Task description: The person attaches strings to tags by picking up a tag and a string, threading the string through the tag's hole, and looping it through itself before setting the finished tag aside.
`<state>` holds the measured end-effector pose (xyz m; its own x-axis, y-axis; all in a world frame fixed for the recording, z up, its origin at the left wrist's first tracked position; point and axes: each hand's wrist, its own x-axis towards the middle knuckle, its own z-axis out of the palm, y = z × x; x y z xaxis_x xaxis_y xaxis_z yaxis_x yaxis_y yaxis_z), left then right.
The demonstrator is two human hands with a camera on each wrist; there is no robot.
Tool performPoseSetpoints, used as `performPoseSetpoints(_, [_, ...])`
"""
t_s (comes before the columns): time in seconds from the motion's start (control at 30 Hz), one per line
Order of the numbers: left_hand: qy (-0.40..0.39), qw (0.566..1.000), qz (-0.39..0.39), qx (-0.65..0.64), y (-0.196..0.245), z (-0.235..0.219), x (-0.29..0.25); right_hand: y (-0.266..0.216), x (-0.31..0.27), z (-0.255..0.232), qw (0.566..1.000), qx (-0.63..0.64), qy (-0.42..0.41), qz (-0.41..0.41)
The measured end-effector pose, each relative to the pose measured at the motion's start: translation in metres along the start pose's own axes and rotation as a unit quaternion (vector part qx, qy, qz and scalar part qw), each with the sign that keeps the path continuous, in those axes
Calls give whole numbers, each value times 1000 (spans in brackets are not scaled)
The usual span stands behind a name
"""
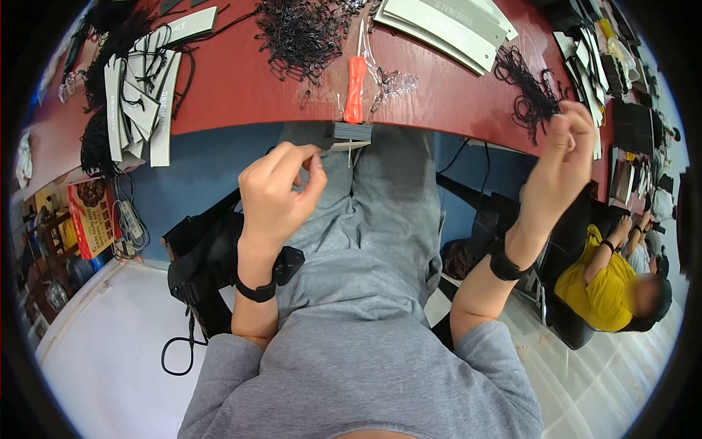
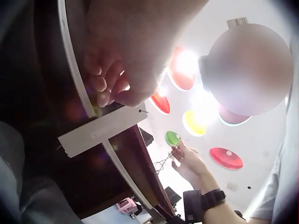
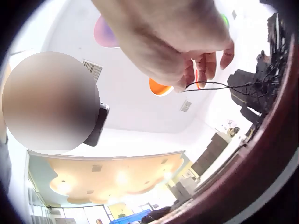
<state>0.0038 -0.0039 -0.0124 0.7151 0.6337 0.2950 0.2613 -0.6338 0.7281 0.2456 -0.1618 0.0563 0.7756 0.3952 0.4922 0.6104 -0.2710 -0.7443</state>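
My left hand [image 1: 278,194] is raised in front of the table edge with its fingers curled and the thumb tip close to the index fingertip; nothing shows between them. Just right of it, a stack of grey-white tags [image 1: 352,132] juts out past the edge. In the left wrist view the lowest tag [image 2: 100,131] has a thin pin [image 2: 144,111] through its hole. An orange-handled tool [image 1: 355,88] lies on the table behind the stack. My right hand [image 1: 559,168], lifted at the right, pinches a looped black cord [image 3: 210,88] between thumb and fingers.
A heap of small black pins [image 1: 303,36] and more tags [image 1: 446,29] lie at the back of the red table [image 1: 241,88]. Corded tags [image 1: 164,110] are piled left; loose black cords [image 1: 530,91] lie right. A person in yellow [image 1: 599,285] sits at the right.
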Motion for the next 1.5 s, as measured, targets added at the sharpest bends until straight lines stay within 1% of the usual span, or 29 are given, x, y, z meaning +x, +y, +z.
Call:
performPoseSetpoints(0.07, [2, 1000, -3, 11, 1, -2, 1, -6, 14, -2, 997, 28, 23, -71])
performPoseSetpoints(0.13, [9, 1000, -13, -12, 3, -3, 0, -15, 22, -1, 996, 40, 35, -73])
performPoseSetpoints(0.17, [10, 1000, -14, -12, 4, -4, 1, -17, 25, 1, 981, 179, 20, -69])
performPoseSetpoints(0.2, [34, 999, -12, -14, 6, -4, 1, -19, 27, 2, 948, 313, 4, -64])
performPoseSetpoints(0.23, [58, 998, -10, -16, 7, -4, 2, -19, 28, -1, 946, 316, -38, -66])
performPoseSetpoints(0.27, [58, 998, -10, -16, 8, -4, 3, -20, 28, -2, 946, 316, -38, -66])
performPoseSetpoints(0.33, [87, 996, 24, -22, 9, -5, 4, -22, 27, -2, 877, 452, -155, -45])
performPoseSetpoints(0.37, [87, 996, 23, -22, 10, -5, 4, -40, 19, 11, 896, 433, -100, -24])
performPoseSetpoints(0.4, [104, 994, 24, -32, 12, -5, 4, -45, 14, 15, 895, 433, -101, -24])
performPoseSetpoints(0.47, [121, 992, 24, -40, 17, -6, 3, -51, 3, 20, 811, 549, -195, 53])
performPoseSetpoints(0.53, [128, 989, 30, -72, 23, -9, 2, -63, -23, 27, 836, 484, -229, 117])
performPoseSetpoints(0.57, [128, 989, 29, -70, 24, -9, 2, -65, -37, 31, 847, 450, -252, 130])
performPoseSetpoints(0.6, [105, 986, 38, -123, 26, -9, 1, -74, -47, 32, 814, 462, -301, 181])
performPoseSetpoints(0.63, [81, 980, 47, -177, 27, -9, 0, -74, -58, 41, 806, 460, -331, 173])
performPoseSetpoints(0.67, [81, 980, 45, -174, 27, -7, -1, -74, -65, 44, 801, 419, -378, 197])
performPoseSetpoints(0.7, [70, 974, 14, -216, 27, -6, -3, -71, -78, 52, 799, 408, -369, 241])
performPoseSetpoints(0.73, [59, 965, -17, -257, 26, -5, -4, -65, -88, 60, 828, 377, -355, 216])
performPoseSetpoints(0.8, [54, 965, -32, -255, 22, -2, -5, -56, -99, 68, 878, 299, -327, 181])
performPoseSetpoints(0.83, [57, 964, -60, -254, 20, -2, -5, -52, -102, 71, 877, 299, -328, 182])
performPoseSetpoints(0.87, [60, 962, -87, -252, 18, -1, -5, -50, -105, 73, 910, 264, -301, 109])
performPoseSetpoints(0.9, [52, 963, -89, -247, 14, -1, -4, -47, -108, 75, 934, 227, -273, 34])
performPoseSetpoints(0.93, [53, 963, -90, -247, 13, 0, -3, -44, -113, 78, 934, 228, -273, 35])
performPoseSetpoints(1.0, [49, 962, -111, -245, 11, 1, -2, -39, -123, 85, 944, 240, -192, 121])
performPoseSetpoints(1.03, [49, 962, -112, -245, 11, 1, -2, -37, -124, 89, 946, 246, -182, 109])
performPoseSetpoints(1.13, [47, 966, -100, -234, 10, 2, 0, -30, -128, 92, 938, 263, -185, 128])
performPoseSetpoints(1.2, [98, 984, 6, -146, 13, 4, 6, -27, -131, 94, 934, 274, -187, 134])
performPoseSetpoints(1.33, [107, 989, 28, -99, 14, 11, 8, -26, -131, 93, 915, 309, -199, 165])
performPoseSetpoints(1.4, [130, 985, 57, -101, 12, 16, 7, -26, -130, 93, 915, 310, -198, 165])
performPoseSetpoints(1.5, [152, 984, 64, -70, 11, 21, 5, -26, -130, 91, 917, 301, -204, 162])
